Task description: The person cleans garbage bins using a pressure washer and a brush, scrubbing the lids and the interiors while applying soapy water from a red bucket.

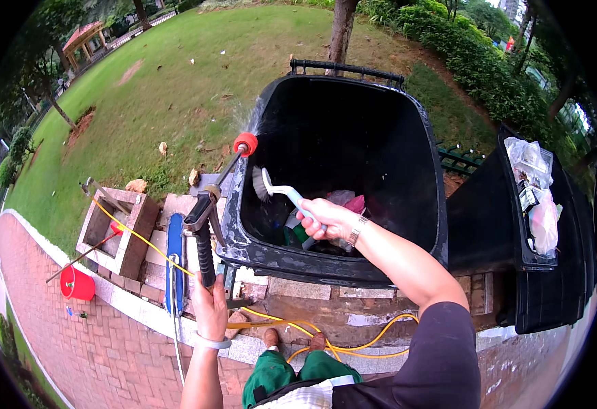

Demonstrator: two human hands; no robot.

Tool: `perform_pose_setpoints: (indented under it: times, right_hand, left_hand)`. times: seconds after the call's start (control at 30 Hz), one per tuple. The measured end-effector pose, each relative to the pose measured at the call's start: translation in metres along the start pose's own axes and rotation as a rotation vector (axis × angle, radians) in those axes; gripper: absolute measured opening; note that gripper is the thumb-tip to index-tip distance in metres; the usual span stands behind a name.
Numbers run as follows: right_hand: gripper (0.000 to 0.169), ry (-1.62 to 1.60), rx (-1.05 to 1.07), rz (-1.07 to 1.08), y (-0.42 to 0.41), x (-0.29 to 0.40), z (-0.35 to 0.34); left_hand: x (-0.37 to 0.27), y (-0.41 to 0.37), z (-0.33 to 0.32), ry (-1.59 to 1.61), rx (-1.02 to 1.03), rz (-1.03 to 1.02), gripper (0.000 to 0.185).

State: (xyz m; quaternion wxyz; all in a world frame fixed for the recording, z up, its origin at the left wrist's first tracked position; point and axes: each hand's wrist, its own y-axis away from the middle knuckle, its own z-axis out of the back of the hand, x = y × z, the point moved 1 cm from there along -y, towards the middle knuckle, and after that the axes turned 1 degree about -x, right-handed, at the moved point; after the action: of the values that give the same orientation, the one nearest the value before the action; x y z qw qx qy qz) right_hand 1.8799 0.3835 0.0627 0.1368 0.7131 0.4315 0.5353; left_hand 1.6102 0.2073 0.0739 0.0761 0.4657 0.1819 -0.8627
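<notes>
My left hand [210, 304] is wrapped around the black ribbed grip of a spray gun [205, 225]. Its metal lance ends in a red nozzle [245, 144], from which water sprays at the left rim of a large black wheeled bin [329, 266]. In my right hand [324, 217] is the pale blue and white handle of a scrub brush [262, 184]. The brush's grey bristles are close to the bin's inner left wall; whether they touch it I cannot tell. Mixed rubbish, including a pink bag [355, 204], lies at the bottom of the open bin.
Yellow hose [365, 350] loops around my feet. At the left are a stone-walled sink [124, 235] with a tap, a red bucket [77, 283] and a blue board [174, 255]. A second black bin [482, 220], with bagged rubbish [541, 220] on it, stands at the right.
</notes>
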Motion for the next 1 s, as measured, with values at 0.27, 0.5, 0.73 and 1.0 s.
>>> perform_pose_setpoints:
  times: [0.27, 0.5, 0.73, 1.0]
  right_hand:
    - [0.034, 1.123, -0.664, 0.584, 0.150, -0.078, 0.018]
    - [0.036, 0.118, -1.116, 0.667, 0.199, -0.217, -0.041]
    - [0.039, -0.031, -1.132, 0.666, 0.182, -0.220, -0.100]
    - [0.051, 1.065, -0.993, 0.740, 0.106, -0.215, -0.174]
  left_hand:
    - [0.010, -0.015, 0.023, -0.053, 0.209, -0.059, 0.016]
    - [0.033, -0.051, -0.013, -0.110, 0.174, -0.308, 0.026]
    - [0.028, -0.094, 0.003, -0.090, 0.446, -0.262, 0.029]
    - [0.039, -0.025, 0.033, 0.260, 0.475, 0.095, 0.025]
